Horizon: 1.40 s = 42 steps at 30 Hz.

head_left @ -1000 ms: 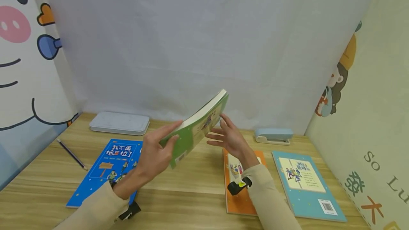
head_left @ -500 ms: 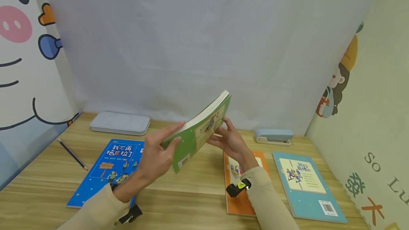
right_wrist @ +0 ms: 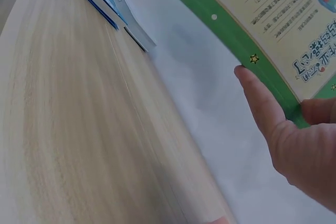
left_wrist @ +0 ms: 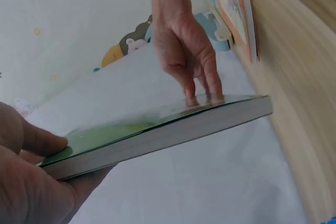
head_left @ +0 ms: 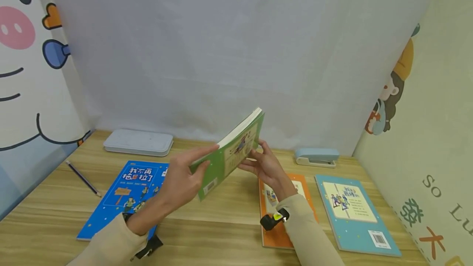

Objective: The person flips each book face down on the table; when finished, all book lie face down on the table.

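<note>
A green paperback book (head_left: 236, 151) is held up tilted above the table, its barcode end at the lower left. My left hand (head_left: 184, 175) grips that end, thumb on the green cover and fingers on the opposite side, as the left wrist view shows with the page block (left_wrist: 168, 137) between them. At the other end my right hand (head_left: 267, 167) holds the book's lower corner. Its thumb (right_wrist: 317, 111) lies on the printed cover, and a finger (right_wrist: 260, 95) runs along the edge. Part of the right fingers is hidden behind the book.
On the wooden table (head_left: 214, 233) lie a blue book (head_left: 114, 200), a pencil (head_left: 83, 179), an orange book (head_left: 271, 229) under the right forearm and a teal book (head_left: 356, 233). A pale case (head_left: 138, 142) and a blue stapler (head_left: 316, 157) sit near the back curtain (head_left: 236, 52).
The book has tipped slightly so more of its cover faces me, and its upper end is a little lower. My right hand has closed from loosely spread fingers onto the book's corner.
</note>
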### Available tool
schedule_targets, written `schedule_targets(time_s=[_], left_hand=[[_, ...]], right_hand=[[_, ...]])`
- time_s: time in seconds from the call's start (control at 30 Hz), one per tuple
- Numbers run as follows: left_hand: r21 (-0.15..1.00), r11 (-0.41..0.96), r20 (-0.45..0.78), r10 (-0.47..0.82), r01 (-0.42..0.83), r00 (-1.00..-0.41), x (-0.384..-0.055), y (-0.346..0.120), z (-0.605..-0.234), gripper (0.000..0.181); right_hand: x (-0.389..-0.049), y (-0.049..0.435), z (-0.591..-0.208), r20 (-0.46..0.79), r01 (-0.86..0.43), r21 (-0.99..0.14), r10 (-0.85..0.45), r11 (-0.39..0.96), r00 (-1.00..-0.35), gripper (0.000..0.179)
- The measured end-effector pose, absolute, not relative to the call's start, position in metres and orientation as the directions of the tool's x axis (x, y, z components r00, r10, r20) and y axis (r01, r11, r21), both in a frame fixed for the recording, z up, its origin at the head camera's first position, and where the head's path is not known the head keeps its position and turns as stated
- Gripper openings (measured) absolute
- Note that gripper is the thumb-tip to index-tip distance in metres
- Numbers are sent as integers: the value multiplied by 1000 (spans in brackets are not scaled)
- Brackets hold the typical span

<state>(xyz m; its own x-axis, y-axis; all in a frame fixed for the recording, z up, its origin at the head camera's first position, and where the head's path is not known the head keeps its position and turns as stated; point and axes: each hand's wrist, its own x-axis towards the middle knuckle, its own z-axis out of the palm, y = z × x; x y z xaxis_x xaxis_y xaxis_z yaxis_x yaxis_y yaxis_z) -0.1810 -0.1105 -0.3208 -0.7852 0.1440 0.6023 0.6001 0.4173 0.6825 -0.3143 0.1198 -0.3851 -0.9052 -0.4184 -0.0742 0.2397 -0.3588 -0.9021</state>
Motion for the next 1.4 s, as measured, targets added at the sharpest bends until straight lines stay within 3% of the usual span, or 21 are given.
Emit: schedule_targets(time_s=[0.23, 0.43, 0.73, 1.1, 1.4], left_hand=[[547, 607, 396, 421, 577, -816, -182, -121, -297, 66], [533, 661, 223, 492, 528, -841, -190, -123, -283, 58], [582, 698, 105, 445, 418, -889, -204, -123, -278, 47], [612, 714, 126, 335, 339, -934, -209, -125, -291, 49], [785, 565, 119, 266, 254, -957, -219, -132, -311, 50]], right_hand=[[-312, 124, -388, -109, 243, -923, -400, -300, -910, 24], [-311, 126, -390, -94, 219, -939, -414, -267, -906, 25], [-310, 124, -390, -130, 216, -958, -385, -190, -914, 26], [-309, 127, -383, -153, 203, -972, -336, -120, -929, 31], [-306, 133, -378, -108, 151, -984, -353, -96, -929, 62]])
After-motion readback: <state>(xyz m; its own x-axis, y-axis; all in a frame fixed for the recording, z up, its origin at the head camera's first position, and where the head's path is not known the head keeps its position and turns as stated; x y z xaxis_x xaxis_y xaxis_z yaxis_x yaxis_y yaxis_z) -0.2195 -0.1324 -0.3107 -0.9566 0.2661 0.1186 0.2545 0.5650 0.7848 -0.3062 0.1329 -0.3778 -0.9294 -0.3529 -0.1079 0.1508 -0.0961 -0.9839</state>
